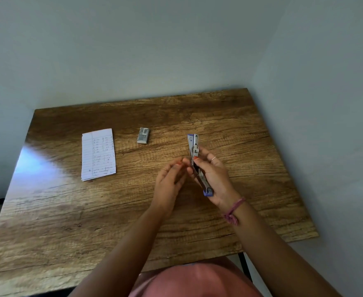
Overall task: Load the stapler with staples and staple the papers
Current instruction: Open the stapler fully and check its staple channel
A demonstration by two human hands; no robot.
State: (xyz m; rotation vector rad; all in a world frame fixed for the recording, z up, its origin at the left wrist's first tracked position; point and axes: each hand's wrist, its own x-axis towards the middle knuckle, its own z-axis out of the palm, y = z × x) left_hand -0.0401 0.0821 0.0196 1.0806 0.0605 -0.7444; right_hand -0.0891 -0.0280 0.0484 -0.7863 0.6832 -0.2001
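Above the worktop (197,221), the right hand (214,179) grips the opened stapler (195,159), palm turned inward. The left hand (170,179), fingers curled and pinched, touches the stapler's left side. Farther left lie the staple box (143,135) and papers (98,154).

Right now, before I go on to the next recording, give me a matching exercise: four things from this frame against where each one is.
Things:
1. blue and silver metal stapler
2. small grey staple box
3. lined handwritten paper sheets
4. pink thread bracelet

Places:
A. lying on the wooden table, far left
B. around the right wrist
C. opened, held in the right hand
D. on the table between papers and stapler

Pairs: 1-C, 2-D, 3-A, 4-B
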